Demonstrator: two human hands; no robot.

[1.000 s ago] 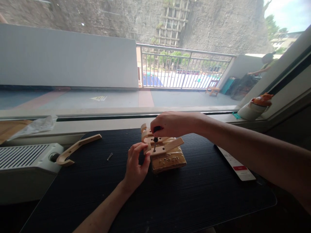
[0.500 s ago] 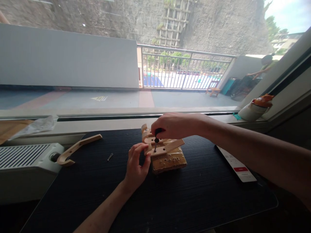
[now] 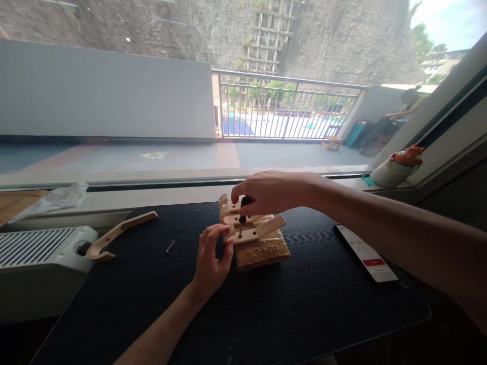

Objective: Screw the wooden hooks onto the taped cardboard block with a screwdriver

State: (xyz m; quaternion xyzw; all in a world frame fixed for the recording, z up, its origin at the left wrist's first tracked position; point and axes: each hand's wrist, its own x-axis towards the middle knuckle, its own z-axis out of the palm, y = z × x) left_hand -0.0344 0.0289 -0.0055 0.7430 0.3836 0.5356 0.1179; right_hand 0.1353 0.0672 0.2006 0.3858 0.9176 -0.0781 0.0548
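My right hand (image 3: 262, 195) is closed round the black handle of a screwdriver (image 3: 242, 220), which stands nearly upright. Its tip meets a hole in the nearest wooden hook (image 3: 249, 234). The curved left end of that hook is pinched by my left hand (image 3: 213, 253). Under the hook lies a tape-wrapped wooden block (image 3: 262, 256) with several small holes in its front part. Further wooden hooks (image 3: 230, 217) lie side by side behind, partly hidden by my right hand. Whether a screw sits under the screwdriver tip is too small to tell.
A loose wooden hook (image 3: 122, 230) lies on the black table (image 3: 304, 314) at the left, with small screws (image 3: 170, 246) near it. At the right rests a phone (image 3: 369, 256). A radiator (image 3: 45, 248) borders the table's left. An orange-topped pot (image 3: 397, 167) stands on the sill.
My right fingers have shifted round the screwdriver handle, which now stands a little more upright. My left hand keeps its hold on the hook. The whole view has shifted slightly.
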